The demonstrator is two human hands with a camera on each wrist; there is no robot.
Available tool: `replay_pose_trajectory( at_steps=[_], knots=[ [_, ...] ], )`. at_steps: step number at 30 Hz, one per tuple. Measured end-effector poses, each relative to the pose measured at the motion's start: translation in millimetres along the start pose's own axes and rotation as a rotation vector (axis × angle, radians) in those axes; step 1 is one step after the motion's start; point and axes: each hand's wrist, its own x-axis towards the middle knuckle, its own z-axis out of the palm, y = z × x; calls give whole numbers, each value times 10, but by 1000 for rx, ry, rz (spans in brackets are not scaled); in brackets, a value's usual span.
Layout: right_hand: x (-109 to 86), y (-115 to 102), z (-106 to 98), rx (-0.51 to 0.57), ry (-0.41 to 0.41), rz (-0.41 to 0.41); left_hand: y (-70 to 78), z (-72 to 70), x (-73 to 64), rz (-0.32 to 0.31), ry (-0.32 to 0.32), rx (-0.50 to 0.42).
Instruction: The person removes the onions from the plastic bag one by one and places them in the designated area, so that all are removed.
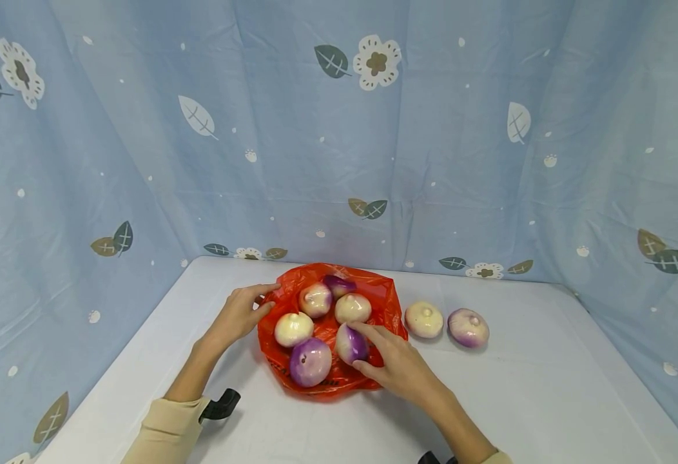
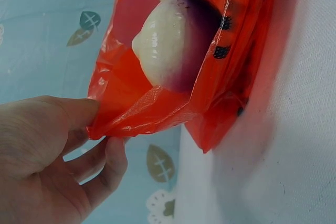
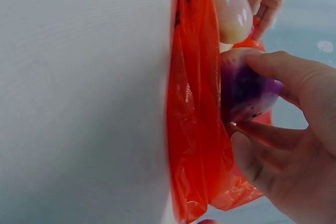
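Note:
A red plastic bag [image 1: 385,309] lies spread open with several shiny purple-and-white onions inside. My left hand [image 1: 239,316] pinches the left rim of the bag between thumb and fingers, seen closely in the left wrist view beside a pale onion [image 2: 165,40]. At the bag's right front, my right hand [image 1: 399,364] holds a purple-streaked onion [image 1: 350,345], thumb on one side and fingers on the other. Next to that onion sits a larger purple one [image 1: 311,362], with a cream onion [image 1: 294,330] behind it on the left.
Two more onions stand outside the bag on its right: a cream one [image 1: 423,319] and a purplish one [image 1: 468,328]. The white table [image 1: 548,386] ends at a blue patterned curtain [image 1: 316,129] at the back and sides.

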Motion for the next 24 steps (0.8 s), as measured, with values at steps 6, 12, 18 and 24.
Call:
replay_pose_trajectory(
  at_steps=[6,12,18,24],
  knots=[
    [-3,10,-27,-15,16,-16,1,-10,-4,3,5,2],
    [-3,11,-65,2,-30,3,3,-12,3,8,8,-1],
    [-6,26,-71,2,-56,4,-3,-12,8,11,4,0],
    [-9,32,-66,2,-64,-8,-4,-18,6,4,-1,-10]
  ],
)
